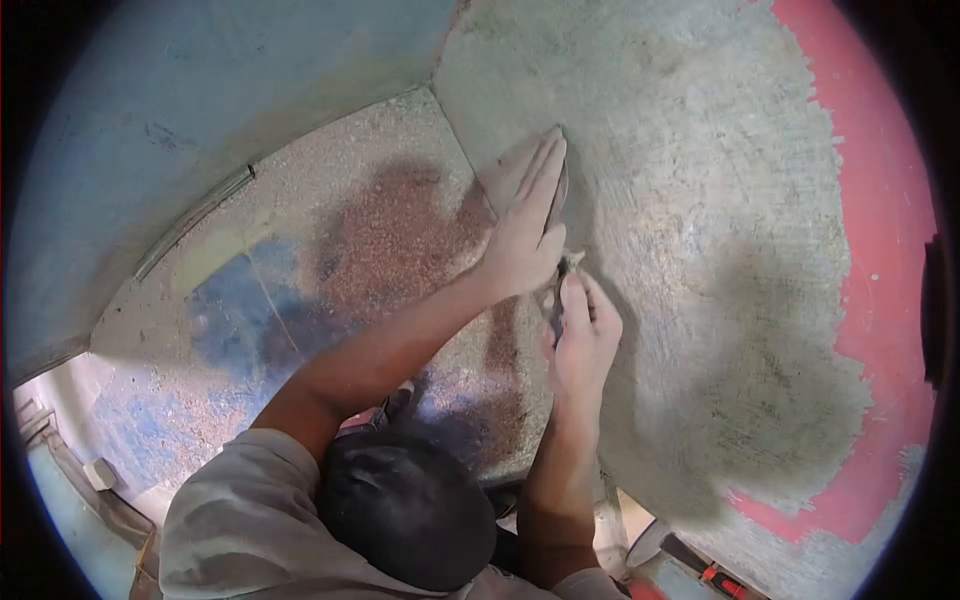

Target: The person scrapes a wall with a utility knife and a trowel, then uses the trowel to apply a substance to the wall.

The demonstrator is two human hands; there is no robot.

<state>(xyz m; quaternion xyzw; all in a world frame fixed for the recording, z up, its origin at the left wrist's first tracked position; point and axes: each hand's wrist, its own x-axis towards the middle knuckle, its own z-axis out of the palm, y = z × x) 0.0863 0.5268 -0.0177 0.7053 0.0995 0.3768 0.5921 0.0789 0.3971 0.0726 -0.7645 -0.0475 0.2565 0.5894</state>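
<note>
My right hand [585,335] is closed around the dark handle of a scraper [562,185], held against the grey, scratched wall [700,190]. The tool's blade shows only as a thin edge; its exact shape is hidden. My left hand [528,225] lies with straight fingers along the blade, pressing it from the side. Just above my right thumb is a small pale lump [573,258], perhaps scraped material. Both hands are close together near the corner where the wall meets the speckled floor-like surface [390,130].
Pink paint [880,200] borders the bare grey patch on the right. A blue-grey wall [230,80] rises at the left, with a metal strip [195,220] along its foot. A tool with a red and black handle [720,578] lies at lower right. A dark rounded shape [405,510] fills the lower middle.
</note>
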